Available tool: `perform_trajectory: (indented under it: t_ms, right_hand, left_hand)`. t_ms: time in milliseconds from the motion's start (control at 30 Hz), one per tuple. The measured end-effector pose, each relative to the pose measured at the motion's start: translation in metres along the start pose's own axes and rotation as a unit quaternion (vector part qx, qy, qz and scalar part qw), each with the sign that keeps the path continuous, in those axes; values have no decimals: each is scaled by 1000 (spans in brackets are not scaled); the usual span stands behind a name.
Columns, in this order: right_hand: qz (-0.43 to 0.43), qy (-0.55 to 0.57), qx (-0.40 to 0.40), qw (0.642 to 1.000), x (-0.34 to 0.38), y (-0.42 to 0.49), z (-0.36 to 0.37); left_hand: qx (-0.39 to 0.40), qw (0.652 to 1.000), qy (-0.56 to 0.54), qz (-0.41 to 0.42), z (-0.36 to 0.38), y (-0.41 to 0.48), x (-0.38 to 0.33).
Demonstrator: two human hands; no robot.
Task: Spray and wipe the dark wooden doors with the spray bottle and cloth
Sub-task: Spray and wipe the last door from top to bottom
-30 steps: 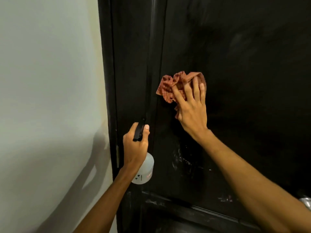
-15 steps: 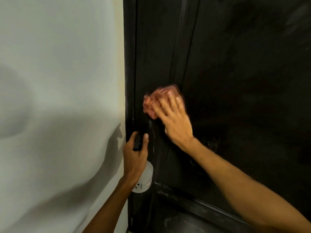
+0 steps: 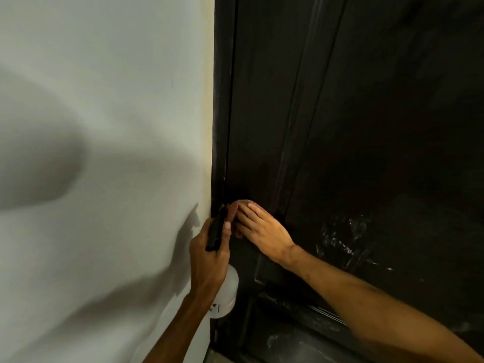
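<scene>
The dark wooden door (image 3: 366,113) fills the right half of the view, with wet streaks low on its panel. My right hand (image 3: 262,229) presses the reddish checked cloth (image 3: 233,209) flat against the door's left edge, fingers straight; the cloth is mostly hidden under the fingers. My left hand (image 3: 209,250) grips the spray bottle (image 3: 227,292), a translucent white bottle with a black head, right beside the cloth at the door frame.
A pale wall (image 3: 104,153) takes up the left half, with shadows of my arms on it. The black door frame (image 3: 221,100) runs vertically between wall and door. A lower door panel with wet marks (image 3: 301,339) lies below.
My right hand has slid the cloth left and down from the door panel to the door's left edge, close to the bottle. The view has shifted left; my left hand keeps its grip.
</scene>
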State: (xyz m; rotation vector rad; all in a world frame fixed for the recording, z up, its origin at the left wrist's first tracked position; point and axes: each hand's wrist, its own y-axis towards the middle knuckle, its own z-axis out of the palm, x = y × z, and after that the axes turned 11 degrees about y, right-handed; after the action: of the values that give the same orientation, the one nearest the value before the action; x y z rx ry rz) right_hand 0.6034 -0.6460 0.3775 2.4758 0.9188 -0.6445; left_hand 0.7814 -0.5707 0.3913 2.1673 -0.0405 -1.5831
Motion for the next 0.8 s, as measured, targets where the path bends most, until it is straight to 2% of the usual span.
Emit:
perform_trajectory:
  t_ms: [67, 200, 233, 267, 333, 400, 433, 467, 533, 600, 667, 767, 800]
  right_hand:
    - [5, -27, -83, 996, -24, 9, -24]
    - [211, -50, -228, 949, -83, -12, -77]
    - [219, -52, -228, 947, -85, -27, -78]
    - [191, -63, -204, 958, -79, -45, -70]
    - [90, -55, -93, 990, -42, -76, -44]
    - [46, -22, 21, 998, -23, -92, -31]
    - [50, -16, 11, 999, -28, -91, -37]
    - [66, -22, -34, 997, -39, -85, -47]
    - [149, -36, -141, 978, -66, -77, -73]
    - [244, -41, -191, 950, -84, -86, -87]
    - [243, -32, -168, 955, -71, -113, -72]
    - [160, -5, -35, 987, -40, -166, -38]
    - [173, 0, -36, 984, -44, -180, -36]
  left_hand:
    - [5, 1000, -4, 4, 0, 1, -2]
    - [15, 1000, -14, 19, 5, 0, -10]
    - [20, 1000, -11, 14, 8, 1, -12]
    - [29, 999, -11, 9, 12, -1, -14]
    - [42, 999, -8, -1, 21, -6, -17]
    - [46, 999, -2, -4, 27, -11, -19]
    - [49, 999, -3, 0, 30, -14, -20]
    - [51, 999, -10, 9, 32, -15, -20]
    - [56, 998, -16, 30, 37, -20, -22]
    - [61, 997, -9, 53, 41, -25, -26]
    - [65, 995, -12, 71, 45, -29, -31]
    - [74, 994, -23, 75, 49, -34, -39]
    - [79, 994, -27, 76, 51, -35, -42]
